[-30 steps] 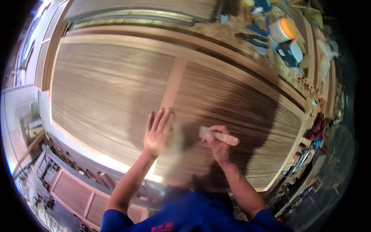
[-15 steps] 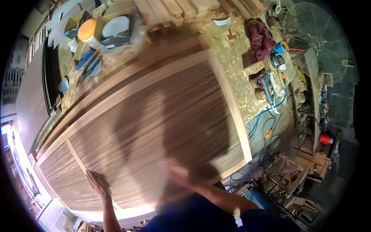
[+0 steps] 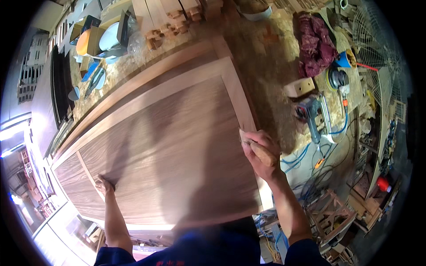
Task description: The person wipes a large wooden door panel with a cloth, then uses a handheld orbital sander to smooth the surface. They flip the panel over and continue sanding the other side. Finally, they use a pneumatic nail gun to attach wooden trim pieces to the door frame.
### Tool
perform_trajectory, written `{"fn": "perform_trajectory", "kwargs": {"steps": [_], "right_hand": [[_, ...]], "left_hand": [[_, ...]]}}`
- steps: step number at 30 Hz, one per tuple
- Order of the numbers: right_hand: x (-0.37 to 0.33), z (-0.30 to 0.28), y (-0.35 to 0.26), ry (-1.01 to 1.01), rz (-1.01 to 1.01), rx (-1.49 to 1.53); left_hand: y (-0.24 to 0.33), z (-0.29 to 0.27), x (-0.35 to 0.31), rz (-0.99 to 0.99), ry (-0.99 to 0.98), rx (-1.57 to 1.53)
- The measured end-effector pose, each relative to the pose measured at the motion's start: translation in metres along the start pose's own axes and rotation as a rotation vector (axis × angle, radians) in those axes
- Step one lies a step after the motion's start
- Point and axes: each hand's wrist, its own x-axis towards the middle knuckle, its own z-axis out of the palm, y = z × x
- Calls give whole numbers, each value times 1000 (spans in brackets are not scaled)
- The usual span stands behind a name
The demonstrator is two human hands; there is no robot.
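Observation:
A large wooden panel [image 3: 177, 146] with a paler frame lies across the bench. Toward its left end, my left hand [image 3: 105, 185] rests over the narrow crosspiece [image 3: 86, 167], fingers lying on the wood. At the right-hand frame rail [image 3: 235, 97], my right hand [image 3: 262, 144] is closed around a small tool with a tan wooden handle [image 3: 265, 155]. Its pale flat tip touches or nearly touches the rail; the exact kind of tool is partly hidden by my fingers.
The bench holds a nail gun [image 3: 310, 115], a disc sander [image 3: 338, 80], a wood block [image 3: 301, 88] and a maroon cloth [image 3: 315, 44]. Cut timber [image 3: 166, 17] and an orange-lidded tub [image 3: 85, 42] stand at the far side. A blue hose [image 3: 344, 122] hangs off the right edge.
My right hand has moved from over the panel's near middle out to the right frame rail. My left hand stays on the crosspiece, and the view has shifted.

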Motion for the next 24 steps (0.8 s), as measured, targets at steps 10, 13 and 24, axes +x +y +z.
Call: {"fn": "perform_trajectory", "kwargs": {"steps": [10, 13, 24], "right_hand": [[38, -1, 21, -270, 183, 3], [40, 0, 20, -314, 215, 15], [52, 2, 27, -301, 240, 46]], "left_hand": [[-51, 5, 31, 194, 85, 94], [-40, 0, 15, 166, 29, -74], [-44, -8, 18, 212, 98, -264]]}}
